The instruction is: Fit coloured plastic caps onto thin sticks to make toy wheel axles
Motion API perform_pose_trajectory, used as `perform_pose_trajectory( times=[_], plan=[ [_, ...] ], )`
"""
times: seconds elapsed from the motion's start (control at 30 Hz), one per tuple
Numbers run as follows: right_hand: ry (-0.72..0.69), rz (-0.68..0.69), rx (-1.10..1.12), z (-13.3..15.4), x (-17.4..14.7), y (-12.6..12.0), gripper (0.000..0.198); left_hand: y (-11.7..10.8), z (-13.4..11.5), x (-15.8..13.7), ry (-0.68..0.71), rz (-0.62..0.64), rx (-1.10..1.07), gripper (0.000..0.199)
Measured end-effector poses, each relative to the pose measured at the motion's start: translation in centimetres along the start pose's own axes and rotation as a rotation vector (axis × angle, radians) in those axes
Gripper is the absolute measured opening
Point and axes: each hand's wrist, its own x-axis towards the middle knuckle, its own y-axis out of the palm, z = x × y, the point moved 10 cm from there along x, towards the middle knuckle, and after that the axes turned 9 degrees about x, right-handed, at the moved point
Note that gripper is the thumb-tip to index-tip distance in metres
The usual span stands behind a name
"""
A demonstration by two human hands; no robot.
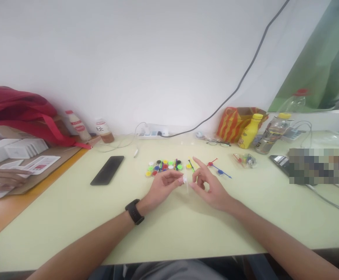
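My left hand (164, 187) pinches a small white spinner piece (186, 179) with a thin white pointer between thumb and fingertips, above the table. Just to its right is my right hand (213, 189), index finger stretched out and the other fingers curled, thumb apart; it holds nothing that I can see. Beyond my left hand, colored round spinner discs (155, 168) in yellow, green, white, red, blue and black lie in a cluster. A yellow disc with a green-and-black arrow (191, 166) lies behind my fingers. To the right lie a red arrow spinner (210, 163) and a blue one (220, 171).
A black phone (107, 170) lies on the left. A small clear bag of parts (244, 160) sits farther right. Bottles, including a yellow one (249, 132), and a power strip (152, 133) stand along the wall. At far left another person's hand (0, 179) rests on printed cards.
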Motion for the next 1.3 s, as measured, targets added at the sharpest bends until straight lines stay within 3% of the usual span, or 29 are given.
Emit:
perform_pose_trajectory(
  times=[0.13, 0.23, 0.37, 0.57, 0.67, 0.9, 1.07, 1.17, 1.3],
  plan=[
    [-0.099, -0.015, -0.168, 0.7, -0.3, -0.6, 0.073, -0.1, 0.5, 0.1, -0.045, 0.008, 0.016, 0.030],
    [-0.008, 0.059, -0.223, -0.1, 0.1, -0.3, 0.030, -0.1, 0.8, 0.1, -0.053, 0.022, 0.008, 0.029],
    [0.167, 0.164, -0.099, -1.5, 0.6, 0.4, 0.060, 0.2, 0.7, 0.1, -0.050, 0.049, -0.008, 0.028],
    [0.114, 0.046, 0.136, -0.3, 1.0, -0.1, 0.028, 0.5, 0.4, 0.0, -0.053, 0.048, -0.025, 0.032],
    [0.123, 0.079, 0.193, -0.4, 0.8, 0.6, 0.033, 0.7, 0.6, 0.0, -0.065, 0.061, -0.036, 0.033],
    [0.142, 0.083, 0.190, -0.6, 0.7, 1.3, 0.020, 1.3, 0.9, -0.3, -0.092, 0.120, -0.012, 0.036],
    [0.146, 0.112, 0.015, -0.4, 0.6, 0.5, 0.017, 1.4, -0.6, -0.6, 0.003, 0.088, 0.146, 0.031],
    [0.216, 0.155, -0.240, -1.3, 0.3, -0.6, 0.025, 0.8, -1.7, -0.9, 0.082, 0.015, 0.332, 0.027],
    [0.306, 0.189, -0.549, -2.7, 0.1, -2.9, 0.029, 1.0, -2.3, -1.1, 0.134, 0.017, 0.439, 0.023]
  ],
)
